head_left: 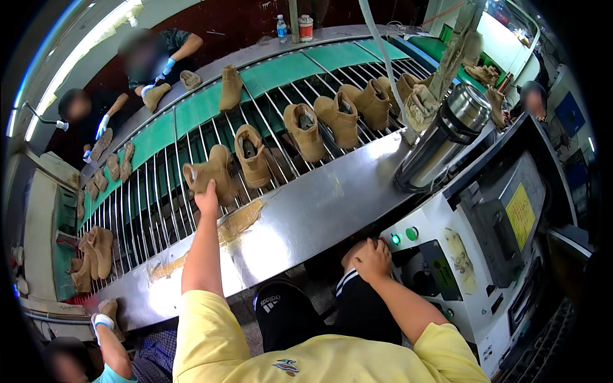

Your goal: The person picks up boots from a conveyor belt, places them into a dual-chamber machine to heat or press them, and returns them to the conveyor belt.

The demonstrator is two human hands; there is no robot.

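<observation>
My left hand grips a tan ankle boot by its side, at the near edge of the metal roller rack. The boot is tilted, its opening facing left; the fingertips are partly hidden behind it. Just right of it another tan boot stands upright on the bars. My right hand lies on my bare right knee with nothing seen in it, its fingers loosely apart. Close by that hand are lit green buttons on a white machine.
More tan boots line the bars toward the right. A steel flask stands on the metal ledge. Across the green belt, gloved co-workers handle shoe parts. Boots cluster at the left end, near another person's hand.
</observation>
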